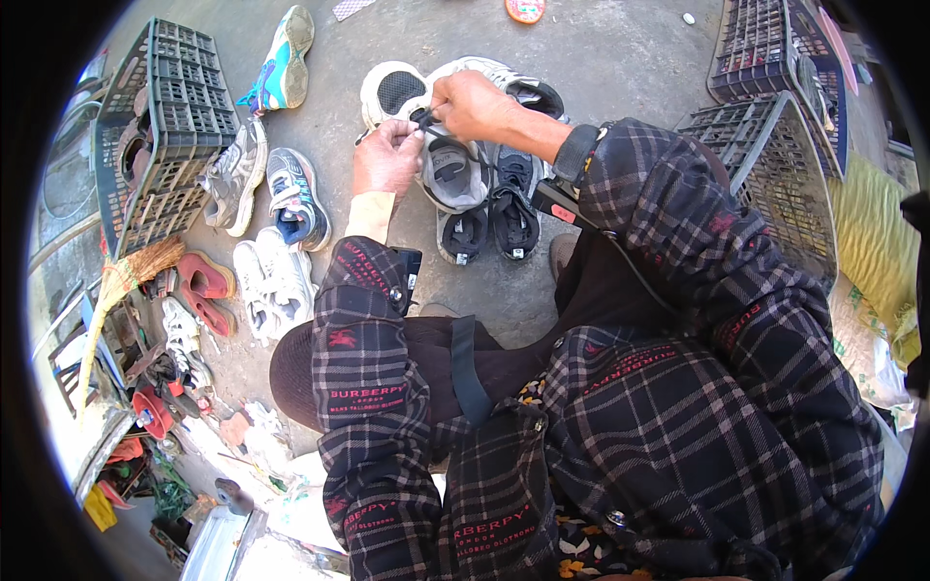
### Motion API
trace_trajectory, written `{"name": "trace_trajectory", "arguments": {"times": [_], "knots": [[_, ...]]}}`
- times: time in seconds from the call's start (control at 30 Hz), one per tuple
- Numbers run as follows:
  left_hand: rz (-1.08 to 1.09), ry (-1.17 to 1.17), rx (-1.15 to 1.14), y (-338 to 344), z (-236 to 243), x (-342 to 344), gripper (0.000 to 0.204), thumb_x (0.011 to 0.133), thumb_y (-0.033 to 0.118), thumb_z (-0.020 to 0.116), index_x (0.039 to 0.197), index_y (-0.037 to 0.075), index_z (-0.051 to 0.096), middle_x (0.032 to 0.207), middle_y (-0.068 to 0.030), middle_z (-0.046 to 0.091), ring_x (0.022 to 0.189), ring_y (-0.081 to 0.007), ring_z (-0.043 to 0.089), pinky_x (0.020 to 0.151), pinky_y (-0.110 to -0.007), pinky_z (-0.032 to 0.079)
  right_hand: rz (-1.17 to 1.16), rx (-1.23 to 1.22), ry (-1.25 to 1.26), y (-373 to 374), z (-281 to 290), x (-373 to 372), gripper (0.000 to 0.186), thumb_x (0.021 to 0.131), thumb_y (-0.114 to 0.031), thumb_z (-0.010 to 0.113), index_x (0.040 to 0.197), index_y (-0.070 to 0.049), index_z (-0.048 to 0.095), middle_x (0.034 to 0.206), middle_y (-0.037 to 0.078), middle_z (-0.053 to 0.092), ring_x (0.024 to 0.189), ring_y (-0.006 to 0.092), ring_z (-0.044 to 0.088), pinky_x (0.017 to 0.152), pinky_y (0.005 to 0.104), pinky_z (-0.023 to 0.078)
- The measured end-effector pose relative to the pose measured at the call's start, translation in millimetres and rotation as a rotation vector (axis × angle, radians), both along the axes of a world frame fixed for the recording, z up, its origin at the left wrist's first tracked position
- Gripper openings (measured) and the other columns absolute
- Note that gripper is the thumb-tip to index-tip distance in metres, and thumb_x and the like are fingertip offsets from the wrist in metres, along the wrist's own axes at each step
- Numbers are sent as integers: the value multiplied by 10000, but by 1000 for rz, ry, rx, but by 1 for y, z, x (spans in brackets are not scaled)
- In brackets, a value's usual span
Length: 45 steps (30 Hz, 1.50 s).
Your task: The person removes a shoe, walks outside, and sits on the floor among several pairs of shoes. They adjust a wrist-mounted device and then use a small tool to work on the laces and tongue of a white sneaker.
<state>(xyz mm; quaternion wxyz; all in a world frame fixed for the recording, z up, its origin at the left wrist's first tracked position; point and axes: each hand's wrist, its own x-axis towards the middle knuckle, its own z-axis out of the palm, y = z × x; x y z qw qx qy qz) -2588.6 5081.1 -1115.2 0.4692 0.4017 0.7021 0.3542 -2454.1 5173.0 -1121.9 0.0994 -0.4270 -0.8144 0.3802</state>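
Both hands meet over a grey-and-white sneaker [465, 189] on the ground ahead of me. My left hand [386, 163] is closed, its thumb and forefinger pinching at a dark shoelace [422, 117] near the sneaker's tongue. From the other side, my right hand [473, 105] pinches at the same dark strand; its fingers partly hide the lacing. Just beyond lies a white shoe with a dark mesh patch [395, 89]. Another white shoe [494, 72] is partly behind my right hand. Closer to me are dark lace-up shoes [515, 208], toes pointing away.
Black plastic crates stand left [184, 107] and right [785, 174]. Several loose shoes lie on the left, including a blue-and-white one [291, 63], a grey-blue one [294, 194], a white pair [274, 281] and red slip-ons [205, 281]. A straw broom [145, 266] leans there. A yellow sack [877, 247] sits far right.
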Motion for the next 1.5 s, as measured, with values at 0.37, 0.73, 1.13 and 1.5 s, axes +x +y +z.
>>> {"name": "trace_trajectory", "arguments": {"times": [0.37,0.73,1.13,1.5], "knots": [[-122,-413,104,-3,10,0,79,841,65,550,906,21,544,740,-2,553,590,-74,516,572,-195,441,-216,-172,-92,26,9,11,152,728,-90,547,733,51,604,566,136,604,463,201,599,495,304,505],[127,-590,33,-7,25,-25,150,833,101,597,953,43,530,752,18,529,544,-48,412,539,-212,410,-468,-752,819,23,17,1,91,676,-62,619,648,-9,550,548,43,501,452,131,487,426,276,426],[591,-577,570,-9,61,-82,126,804,101,637,809,88,512,657,15,491,461,-51,354,423,-206,293,-647,-672,988,62,30,16,84,704,-46,610,659,-5,551,621,77,535,425,118,424,418,283,405],[1110,317,782,-29,86,-138,183,778,-14,550,952,-35,499,752,-84,544,571,-152,531,529,-276,467,-754,-403,957,77,84,24,60,668,-55,528,622,-64,491,515,46,475,376,153,448,357,283,338]]}}
